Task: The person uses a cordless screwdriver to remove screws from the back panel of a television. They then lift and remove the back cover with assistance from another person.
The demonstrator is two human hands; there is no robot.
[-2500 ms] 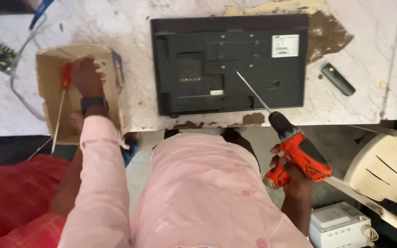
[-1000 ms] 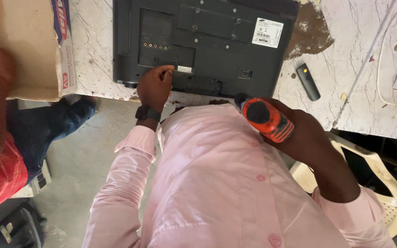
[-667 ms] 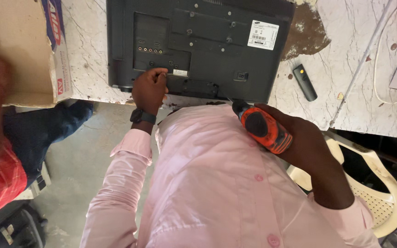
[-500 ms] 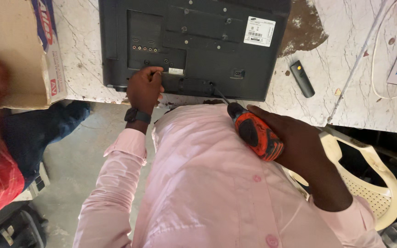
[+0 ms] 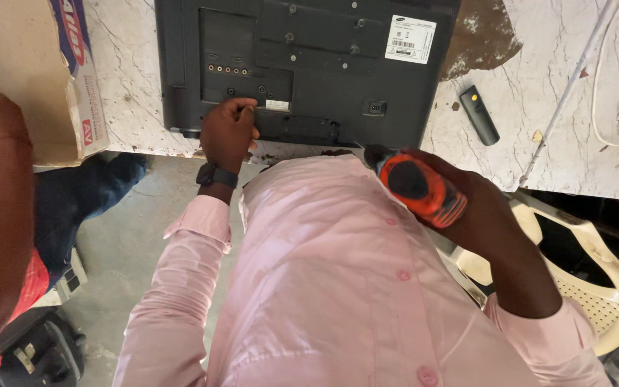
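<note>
Our left hand [image 5: 229, 132] reaches forward with the arm nearly straight, its pale pink shirt sleeve cuffed at the wrist just behind a dark wristwatch. The fingers curl inward, knuckles up, fingertips pressed forward. Our right hand [image 5: 467, 208] sits closer to our chest, elbow bent and forearm bare below the pushed-back sleeve, with fingers wrapped tight in a full fist, wrist turned inward toward the body.
</note>
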